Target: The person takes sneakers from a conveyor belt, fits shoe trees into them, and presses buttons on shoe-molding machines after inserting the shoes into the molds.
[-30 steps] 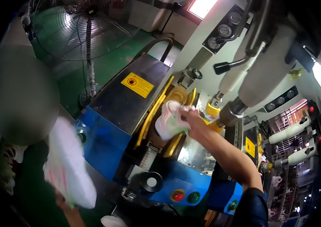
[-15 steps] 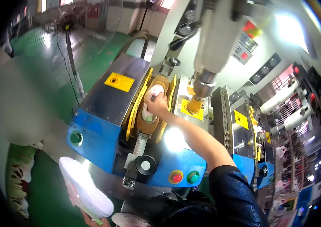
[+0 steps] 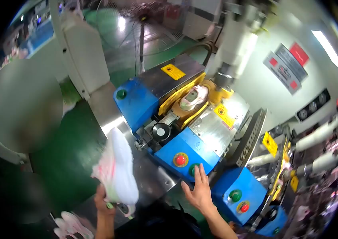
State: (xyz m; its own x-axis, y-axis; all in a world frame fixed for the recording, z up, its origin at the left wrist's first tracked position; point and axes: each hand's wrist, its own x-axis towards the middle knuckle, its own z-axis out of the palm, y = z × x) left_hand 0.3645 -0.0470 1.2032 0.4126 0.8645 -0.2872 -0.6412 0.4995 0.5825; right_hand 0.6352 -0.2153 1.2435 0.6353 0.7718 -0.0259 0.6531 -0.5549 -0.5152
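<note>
My left hand [image 3: 101,201] is wrapped round the heel end of a white and pink sneaker [image 3: 117,171], its pale sole turned toward the right. In the middle of the blue press machine [image 3: 137,99], another pale pink sneaker [image 3: 194,97] lies between two yellow side pads, its opening facing up. My right hand [image 3: 201,195] holds nothing. Its fingers are stretched out by a green button [image 3: 194,170] on the machine's front; I cannot tell whether they touch it. A red button [image 3: 180,160] sits left of that one. The yellow press head [image 3: 220,95] is beside the clamped sneaker.
A black round knob [image 3: 161,132] sticks out at the machine's front. To the right stands a second blue machine [image 3: 238,195] with its own buttons. Several pink and white shoes [image 3: 71,226] lie at the lower left. A standing fan [image 3: 142,44] is behind.
My right hand has left the sneaker in the press and moved down to the front buttons. The held sneaker has come further into view with my left hand. The camera view has turned.
</note>
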